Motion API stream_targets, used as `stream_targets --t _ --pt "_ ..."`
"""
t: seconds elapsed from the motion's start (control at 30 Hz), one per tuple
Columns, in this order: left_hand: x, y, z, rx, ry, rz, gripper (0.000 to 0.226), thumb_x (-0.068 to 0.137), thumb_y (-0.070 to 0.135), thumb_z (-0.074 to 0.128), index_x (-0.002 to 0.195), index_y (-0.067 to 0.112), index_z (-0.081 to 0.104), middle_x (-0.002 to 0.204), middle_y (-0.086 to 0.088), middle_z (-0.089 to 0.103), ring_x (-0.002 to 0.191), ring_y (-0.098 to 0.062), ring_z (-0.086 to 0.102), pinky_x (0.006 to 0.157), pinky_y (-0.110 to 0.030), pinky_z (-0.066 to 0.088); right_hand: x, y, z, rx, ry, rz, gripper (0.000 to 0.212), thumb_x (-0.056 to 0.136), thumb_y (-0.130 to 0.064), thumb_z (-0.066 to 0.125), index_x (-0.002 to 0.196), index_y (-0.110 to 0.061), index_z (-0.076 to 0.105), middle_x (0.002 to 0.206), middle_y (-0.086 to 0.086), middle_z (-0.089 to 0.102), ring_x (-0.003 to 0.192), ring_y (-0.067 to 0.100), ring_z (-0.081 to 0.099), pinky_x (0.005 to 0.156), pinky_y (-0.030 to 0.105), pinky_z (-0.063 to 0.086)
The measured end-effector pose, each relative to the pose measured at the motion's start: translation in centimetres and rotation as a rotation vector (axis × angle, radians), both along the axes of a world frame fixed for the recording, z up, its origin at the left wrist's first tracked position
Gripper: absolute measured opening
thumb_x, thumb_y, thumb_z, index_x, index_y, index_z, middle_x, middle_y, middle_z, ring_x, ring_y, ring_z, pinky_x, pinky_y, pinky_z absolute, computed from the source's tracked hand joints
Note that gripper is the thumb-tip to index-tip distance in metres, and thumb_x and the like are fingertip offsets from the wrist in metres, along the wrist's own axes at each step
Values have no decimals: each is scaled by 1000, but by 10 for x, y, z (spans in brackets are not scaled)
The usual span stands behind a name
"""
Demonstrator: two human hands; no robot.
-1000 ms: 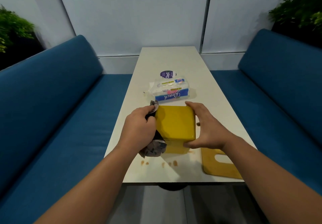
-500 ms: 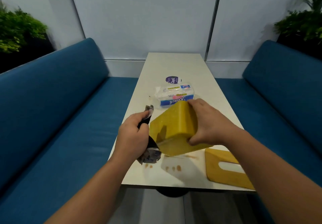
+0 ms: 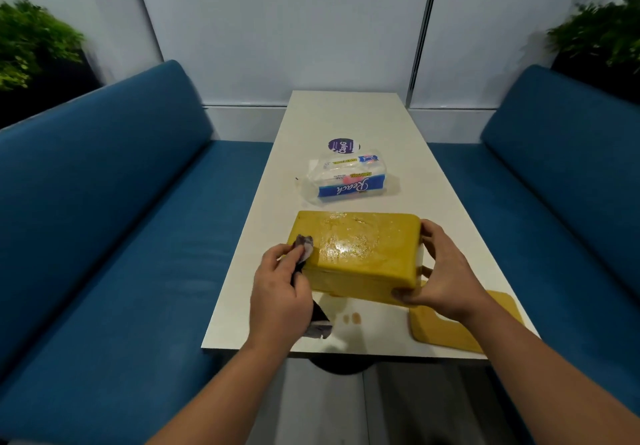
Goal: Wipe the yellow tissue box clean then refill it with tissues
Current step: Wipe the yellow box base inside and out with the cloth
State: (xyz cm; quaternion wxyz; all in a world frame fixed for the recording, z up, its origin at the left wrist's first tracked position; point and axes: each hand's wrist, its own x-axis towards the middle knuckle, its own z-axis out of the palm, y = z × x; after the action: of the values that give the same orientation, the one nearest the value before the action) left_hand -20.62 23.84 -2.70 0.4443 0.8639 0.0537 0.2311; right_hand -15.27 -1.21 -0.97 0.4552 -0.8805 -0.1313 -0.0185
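box: your yellow tissue box (image 3: pixel 360 250) lies on the white table (image 3: pixel 346 122), wet shine across its top face
left hand: your left hand (image 3: pixel 278 294) has a dark cloth (image 3: pixel 304 248) clenched, pressed on the box's left end
right hand: your right hand (image 3: pixel 441 271) grasps the box's right end
tissues: tissue pack (image 3: pixel 348 181) just behind the box
lid: yellow lid (image 3: pixel 460 326) flat by your right wrist

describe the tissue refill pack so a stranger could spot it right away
On the long white table between the blue benches, look just beyond the yellow tissue box. The clear plastic tissue pack lies there, the only item with a blue printed band.
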Motion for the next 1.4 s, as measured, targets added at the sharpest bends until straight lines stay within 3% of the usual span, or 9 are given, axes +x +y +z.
stream_targets --t 0.17,0.33,0.5,0.6,0.83,1.0,1.17,1.3,1.4 --pt "-15 -32 3 206 -59 -226 51 84 29 38 128 16 61 129 6 50 112 -4 41 97 -9 26 -7 6 -13 7 -42 -51 120 36 -49 88 140 -33 29 135 -11 42 123 11 43 96 45 50" --pt "-8 -6 -5 240 -103 -71 48 82 28 38 119 16 67 122 6 58 99 -15 52 87 -28 47 -12 4 -19 29 -40 -71 120 37 -48 90 140 -35 29 136 -13 42 124 9 43 95 43 50" --pt "-8 -40 7 367 -189 -253 24 91 32 56 103 20 71 109 6 64 87 -18 54 72 -34 50 -5 3 -27 24 -48 -67 118 37 -48 90 138 -34 31 133 -12 44 121 10 45 93 49 51" --pt "2 -31 7 435 -204 -197 23 90 31 53 98 20 73 104 6 65 80 -20 53 68 -38 49 -2 -4 -30 16 -56 -51 117 38 -47 89 137 -35 30 133 -13 43 121 9 44 95 47 51" --pt "-9 -85 28 548 -209 -304 18 86 22 58 96 20 74 101 3 66 79 -21 52 65 -36 48 6 -7 -40 88 -71 -17 111 43 -42 91 136 -29 33 129 -9 45 119 12 48 90 47 52" --pt "-7 -71 21 546 -142 -77 28 83 24 54 102 26 75 101 1 66 77 -23 55 60 -34 50 9 -19 -36 53 -79 34 116 39 -46 87 137 -30 27 131 -10 39 118 11 43 92 42 52" --pt "-10 -101 31 704 -166 -358 30 84 22 50 100 31 74 100 0 66 72 -22 50 61 -32 45 11 -25 -42 101 -41 78 109 41 -38 90 134 -33 33 126 -10 44 117 9 47 88 43 54" --pt "7 -82 44 706 -88 -239 39 86 27 39 103 31 74 102 1 66 75 -22 51 63 -36 50 13 -26 -40 75 -30 112 117 38 -48 86 138 -32 28 131 -11 41 121 12 45 92 41 53" --pt "7 -90 50 813 -106 -384 36 86 27 42 104 33 72 100 3 65 73 -20 50 62 -32 46 19 -22 -39 113 -33 122 114 38 -41 89 136 -32 32 129 -10 44 120 12 48 90 43 54"
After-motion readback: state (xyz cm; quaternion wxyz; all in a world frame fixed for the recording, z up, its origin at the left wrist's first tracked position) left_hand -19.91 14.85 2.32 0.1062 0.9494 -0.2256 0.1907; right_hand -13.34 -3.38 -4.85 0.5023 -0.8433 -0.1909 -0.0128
